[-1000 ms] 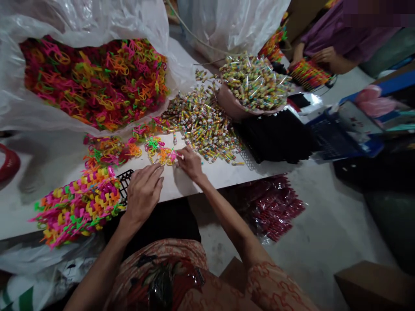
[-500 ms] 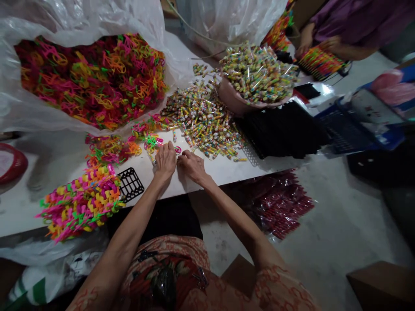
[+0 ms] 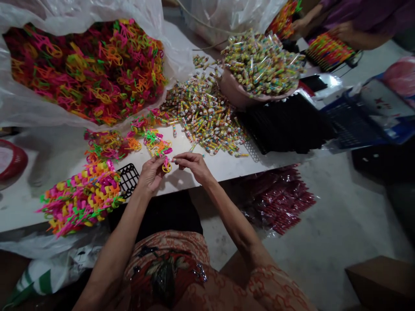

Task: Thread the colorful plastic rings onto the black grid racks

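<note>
My left hand (image 3: 153, 172) is closed on a small plastic toy piece (image 3: 166, 166), pink with a yellow ring, just above the table edge. Facing it, my right hand (image 3: 193, 165) pinches a small wrapped tube (image 3: 173, 160). Only the tube's pale end shows between the fingertips, close against the toy piece. Beyond my hands lies a loose pile of similar small wrapped tubes (image 3: 207, 116). Left of my left hand, a black plastic grid rack (image 3: 129, 179) sticks out from beside rows of bright plastic toy pieces (image 3: 84, 196).
A large clear bag (image 3: 181, 60) of neon plastic pieces stands back left. Behind the pile is a pink bowl (image 3: 235, 93) heaped with tubes. Black racks (image 3: 288, 125) are stacked at right, near a blue basket (image 3: 346, 121). Another person's hands (image 3: 342, 32) work at upper right.
My hands have come back from the table surface towards me and turned. The pink and yellow toy piece now shows between them. The view has shifted slightly.
</note>
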`<state>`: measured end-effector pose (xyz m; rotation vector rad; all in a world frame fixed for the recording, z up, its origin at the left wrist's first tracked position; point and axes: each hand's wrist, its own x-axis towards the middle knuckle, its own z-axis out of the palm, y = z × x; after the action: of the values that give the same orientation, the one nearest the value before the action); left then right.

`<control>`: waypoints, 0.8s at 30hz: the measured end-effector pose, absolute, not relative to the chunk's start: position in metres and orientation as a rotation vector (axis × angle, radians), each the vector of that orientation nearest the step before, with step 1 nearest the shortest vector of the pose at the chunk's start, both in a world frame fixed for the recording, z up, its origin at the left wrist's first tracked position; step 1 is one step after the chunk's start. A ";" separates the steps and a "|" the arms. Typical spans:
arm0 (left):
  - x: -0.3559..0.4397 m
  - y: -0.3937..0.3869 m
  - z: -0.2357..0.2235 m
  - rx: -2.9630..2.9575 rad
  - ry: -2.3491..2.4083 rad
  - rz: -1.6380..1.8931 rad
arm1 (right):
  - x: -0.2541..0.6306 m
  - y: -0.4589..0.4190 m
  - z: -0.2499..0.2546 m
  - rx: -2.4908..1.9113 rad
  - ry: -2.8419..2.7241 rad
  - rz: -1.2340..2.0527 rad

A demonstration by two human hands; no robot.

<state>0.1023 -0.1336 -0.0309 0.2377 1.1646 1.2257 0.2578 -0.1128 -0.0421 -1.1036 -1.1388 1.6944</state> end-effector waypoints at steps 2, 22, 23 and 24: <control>0.102 -0.138 -0.027 0.150 1.078 1.226 | 0.254 -0.116 -0.039 -1.068 -1.039 1.771; 0.101 -0.155 -0.036 0.148 1.154 1.387 | 0.239 -0.138 -0.029 -1.128 -0.941 1.815; 0.099 -0.155 -0.037 0.143 1.161 1.377 | 0.236 -0.141 -0.030 -1.138 -0.927 1.812; 0.098 -0.156 -0.038 0.132 1.162 1.350 | 0.234 -0.144 -0.030 -1.141 -0.906 1.815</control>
<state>0.0976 -0.1557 -0.0383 0.1318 1.1617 1.3504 0.2342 -0.1436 -0.0304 -1.1408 -0.9056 1.8147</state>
